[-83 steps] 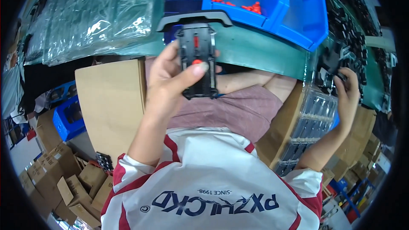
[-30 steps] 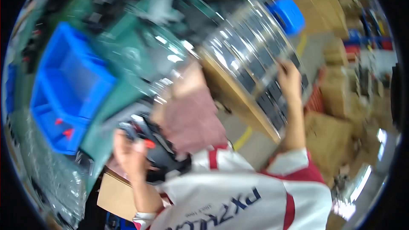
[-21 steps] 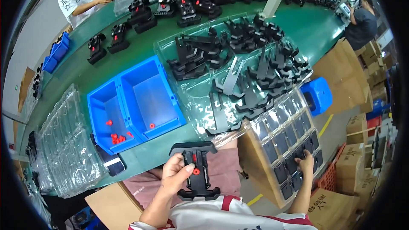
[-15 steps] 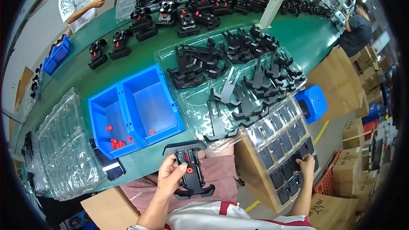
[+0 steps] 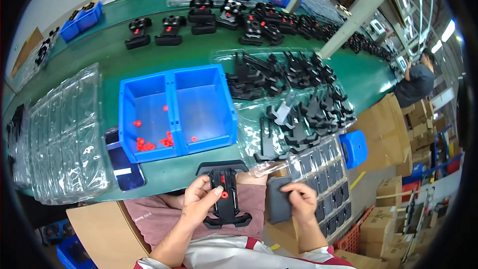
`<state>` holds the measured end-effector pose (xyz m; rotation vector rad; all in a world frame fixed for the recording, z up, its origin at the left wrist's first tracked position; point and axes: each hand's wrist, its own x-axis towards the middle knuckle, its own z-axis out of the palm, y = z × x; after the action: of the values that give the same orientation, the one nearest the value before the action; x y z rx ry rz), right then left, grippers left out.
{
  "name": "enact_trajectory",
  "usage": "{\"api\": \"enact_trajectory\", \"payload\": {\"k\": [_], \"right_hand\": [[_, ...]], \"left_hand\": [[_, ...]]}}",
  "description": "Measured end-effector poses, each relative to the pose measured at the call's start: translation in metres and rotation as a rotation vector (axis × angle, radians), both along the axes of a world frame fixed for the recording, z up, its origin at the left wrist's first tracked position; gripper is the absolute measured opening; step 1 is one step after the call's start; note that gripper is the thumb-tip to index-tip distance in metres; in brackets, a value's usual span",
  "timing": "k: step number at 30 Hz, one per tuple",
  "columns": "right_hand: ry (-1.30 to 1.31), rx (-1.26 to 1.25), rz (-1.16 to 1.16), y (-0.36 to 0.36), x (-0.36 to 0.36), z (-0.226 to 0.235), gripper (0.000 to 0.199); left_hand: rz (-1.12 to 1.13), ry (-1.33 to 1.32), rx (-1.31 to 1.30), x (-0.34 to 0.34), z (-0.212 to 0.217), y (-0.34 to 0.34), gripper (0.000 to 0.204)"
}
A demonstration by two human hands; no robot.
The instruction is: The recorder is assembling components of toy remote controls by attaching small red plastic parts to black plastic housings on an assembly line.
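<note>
My left hand (image 5: 199, 201) grips a black phone holder (image 5: 230, 211) by its left side, above my lap. The holder has wide curved jaws at both ends and a small red round part (image 5: 224, 195) in its middle, with my thumb lying close by it. To the right, my right hand (image 5: 304, 203) pinches a flat dark grey rectangular plate (image 5: 279, 200) along its right edge. The plate hangs apart from the holder. A clear tray (image 5: 331, 182) of similar dark plates lies on a carton beyond my right hand.
Two joined blue bins (image 5: 172, 114) with small red parts stand on the green bench (image 5: 99, 169). Behind them lie black forked brackets (image 5: 308, 114) on clear trays. Clear blister trays (image 5: 67, 139) and a phone (image 5: 127, 164) lie left; a blue stool (image 5: 353, 148) stands right.
My right hand has come from the tray of plates toward the holder, bringing one dark plate with it. My left hand still keeps the phone holder over my lap. The view has shifted.
</note>
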<state>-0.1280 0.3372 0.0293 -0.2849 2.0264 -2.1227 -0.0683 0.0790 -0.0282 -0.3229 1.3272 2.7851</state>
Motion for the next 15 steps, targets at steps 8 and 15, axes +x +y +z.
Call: {"api": "enact_trajectory", "payload": {"k": [8, 15], "right_hand": [[0.018, 0.06, 0.536, -0.13, -0.005, 0.017, 0.029], [0.022, 0.251, 0.656, -0.168, 0.0, 0.017, 0.032]], "left_hand": [[0.218, 0.081, -0.043, 0.036, 0.02, -0.031, 0.039], [0.359, 0.161, -0.005, 0.057, 0.013, -0.046, 0.041]]}}
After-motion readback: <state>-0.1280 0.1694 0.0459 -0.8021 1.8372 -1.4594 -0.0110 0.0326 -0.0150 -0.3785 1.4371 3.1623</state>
